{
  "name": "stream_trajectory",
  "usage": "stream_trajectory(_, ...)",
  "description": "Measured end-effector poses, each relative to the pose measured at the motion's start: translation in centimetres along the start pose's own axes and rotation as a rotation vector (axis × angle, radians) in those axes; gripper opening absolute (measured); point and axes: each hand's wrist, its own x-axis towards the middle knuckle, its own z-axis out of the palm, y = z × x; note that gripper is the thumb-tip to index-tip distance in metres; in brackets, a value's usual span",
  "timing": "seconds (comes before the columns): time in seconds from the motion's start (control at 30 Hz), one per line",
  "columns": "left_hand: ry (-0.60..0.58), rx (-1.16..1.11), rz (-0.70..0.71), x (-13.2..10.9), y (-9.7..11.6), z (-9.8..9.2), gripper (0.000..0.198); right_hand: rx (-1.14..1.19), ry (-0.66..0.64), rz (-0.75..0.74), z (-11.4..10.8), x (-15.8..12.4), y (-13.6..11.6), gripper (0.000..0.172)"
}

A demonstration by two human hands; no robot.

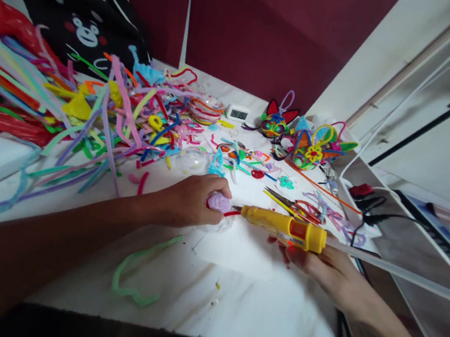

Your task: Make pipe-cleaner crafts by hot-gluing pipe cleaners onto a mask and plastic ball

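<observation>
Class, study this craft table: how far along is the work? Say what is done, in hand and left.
Done: two pipe-cleaner figures stand at the back. In hand: the left hand holds a lilac coiled piece while the right hand aims the yellow glue gun at it. Left: a bent green pipe cleaner and a loose pile lie unused.

Left hand (192,202) and right hand (323,263) curl closed, near each other.

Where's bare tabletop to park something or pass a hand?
Free: the near table edge, between the green pipe cleaner and the right hand holding the glue gun. Crowded: pipe-cleaner pile behind the left hand gripping a lilac ball; scissors and ornaments beyond.
</observation>
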Motion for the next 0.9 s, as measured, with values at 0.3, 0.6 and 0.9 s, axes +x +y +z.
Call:
stream_trajectory(0.3,-0.006,-0.019,-0.028,0.0,0.2,0.0,0.028,-0.018,-0.047,-0.008,0.3,0.4,0.6,0.035)
stream_trajectory(0.6,-0.003,-0.004,-0.010,0.0,0.1,0.0,0.028,-0.060,-0.042,-0.116,0.0,0.6,-0.5,0.033)
stream_trajectory(0.9,-0.012,-0.018,-0.018,0.0,0.3,0.0,0.028,0.017,-0.071,-0.071,-0.7,1.1,-1.0,0.026)
